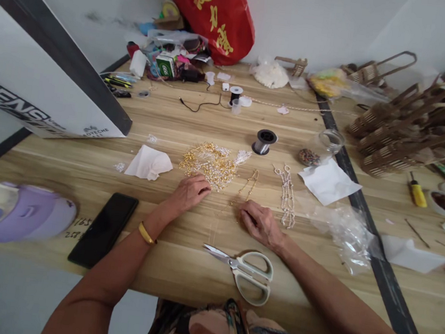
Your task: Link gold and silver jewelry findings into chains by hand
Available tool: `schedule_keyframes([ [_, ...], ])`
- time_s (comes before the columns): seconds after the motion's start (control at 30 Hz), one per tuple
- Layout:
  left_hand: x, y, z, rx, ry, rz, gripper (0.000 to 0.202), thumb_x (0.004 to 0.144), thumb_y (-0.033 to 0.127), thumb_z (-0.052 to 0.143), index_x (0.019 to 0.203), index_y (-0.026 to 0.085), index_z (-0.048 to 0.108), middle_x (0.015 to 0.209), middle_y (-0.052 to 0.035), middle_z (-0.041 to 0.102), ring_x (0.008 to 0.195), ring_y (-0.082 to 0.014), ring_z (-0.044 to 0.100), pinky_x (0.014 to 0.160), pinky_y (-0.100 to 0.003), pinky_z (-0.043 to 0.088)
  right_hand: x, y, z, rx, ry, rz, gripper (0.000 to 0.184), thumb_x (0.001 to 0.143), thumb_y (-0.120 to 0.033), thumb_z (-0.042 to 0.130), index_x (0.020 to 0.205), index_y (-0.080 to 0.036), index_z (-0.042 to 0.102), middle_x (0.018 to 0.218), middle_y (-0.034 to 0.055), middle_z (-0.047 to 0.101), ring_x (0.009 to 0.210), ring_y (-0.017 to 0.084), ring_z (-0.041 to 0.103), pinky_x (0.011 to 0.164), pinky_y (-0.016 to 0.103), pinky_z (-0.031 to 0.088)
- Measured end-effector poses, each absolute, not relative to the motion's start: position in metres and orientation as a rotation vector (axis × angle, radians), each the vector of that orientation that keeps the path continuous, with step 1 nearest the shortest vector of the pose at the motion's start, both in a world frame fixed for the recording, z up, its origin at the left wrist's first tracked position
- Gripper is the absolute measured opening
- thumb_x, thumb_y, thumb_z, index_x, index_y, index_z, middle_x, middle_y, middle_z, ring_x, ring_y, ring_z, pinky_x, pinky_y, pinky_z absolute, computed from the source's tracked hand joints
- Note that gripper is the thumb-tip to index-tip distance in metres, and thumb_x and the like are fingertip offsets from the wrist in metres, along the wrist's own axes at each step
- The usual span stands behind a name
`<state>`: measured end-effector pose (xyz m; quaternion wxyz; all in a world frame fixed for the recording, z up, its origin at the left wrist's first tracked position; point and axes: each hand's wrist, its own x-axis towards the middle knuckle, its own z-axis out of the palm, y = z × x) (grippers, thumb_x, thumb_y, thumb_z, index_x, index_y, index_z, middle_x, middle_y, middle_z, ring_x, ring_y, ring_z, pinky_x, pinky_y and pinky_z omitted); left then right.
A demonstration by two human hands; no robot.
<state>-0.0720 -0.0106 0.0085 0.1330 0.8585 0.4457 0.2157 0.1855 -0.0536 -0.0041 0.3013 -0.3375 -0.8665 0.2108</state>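
A loose pile of gold and clear beads (210, 163) lies mid-table. My left hand (191, 191) rests at its lower edge, fingers bent and close together; whatever they pinch is too small to name. My right hand (258, 222) is curled on the wood, and its fingers hide what is in them. Just beyond its knuckles lies a thin gold beaded strand (252, 184). To its right are pale beaded strands (288, 198) with ring ends. Scissors (248, 272) with cream handles lie open below my hands. A spool of clear line (264, 142) stands behind the beads.
At left are a crumpled white tissue (149, 162), a black phone (103, 230), a purple-white container (28, 214) and a large box (56, 73). To the right lie a tipped jar of beads (321, 149), white paper (329, 182), plastic bags (349, 238) and small woven baskets (395, 133).
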Motion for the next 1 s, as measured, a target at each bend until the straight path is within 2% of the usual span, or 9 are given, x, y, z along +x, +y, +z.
schedule_keyframes([
  [0.67,-0.0690,-0.0109,0.0101,2.560,1.342,0.535,0.013,0.086,0.018,0.050,0.077,0.016,0.059,0.080,-0.0044,0.059,0.078,-0.0167,0.054,0.074,-0.030,0.043,0.1855,-0.0538,-0.0029,-0.895,-2.308,0.546,0.019,0.093,-0.017,0.037,0.102,-0.017,0.054,0.080,0.0052,0.058,0.067,0.013,0.054,0.061,0.024,0.045],
  [1.0,-0.0754,-0.0060,0.0086,2.436,1.314,0.720,0.010,0.083,0.016,0.052,0.078,0.016,0.061,0.080,-0.0045,0.064,0.078,-0.0163,0.058,0.075,-0.030,0.045,0.1864,-0.0535,-0.0049,-0.891,-2.320,0.554,0.018,0.093,-0.016,0.038,0.102,-0.017,0.053,0.081,0.0050,0.058,0.067,0.013,0.054,0.062,0.024,0.045],
])
